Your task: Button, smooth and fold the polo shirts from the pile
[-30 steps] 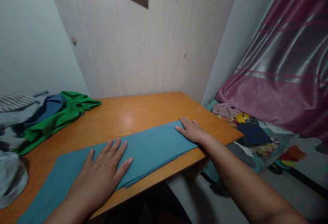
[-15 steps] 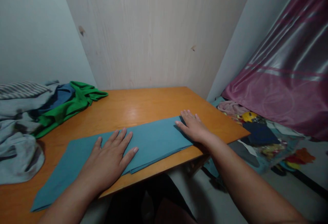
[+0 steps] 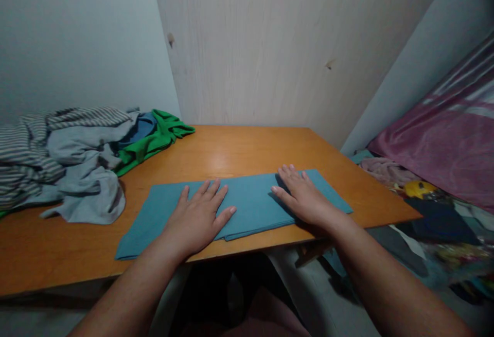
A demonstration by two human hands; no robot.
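Note:
A teal cloth garment (image 3: 250,198), folded into a long flat strip, lies along the near edge of the orange-brown wooden table (image 3: 247,146). Its exact kind cannot be made out. My left hand (image 3: 198,216) rests palm down on its left half, fingers spread. Flat on the right part of the cloth lies my right hand (image 3: 301,195), fingers stretched forward and thumb pointing left. Layered edges show at the cloth's front side between the hands. Both palms and the cloth beneath them are hidden.
At the table's left is a heap of loose clothes: a striped piece (image 3: 27,157), a grey one (image 3: 92,188) and a green one (image 3: 154,141). A pale panel (image 3: 250,49) stands behind the table. To the right are a pink curtain (image 3: 436,141) and piled belongings (image 3: 440,218).
The view has turned left, so more of the clothes heap shows. My right hand now lies inward of the cloth's right end, which shows beyond it. My left hand stays flat on the cloth.

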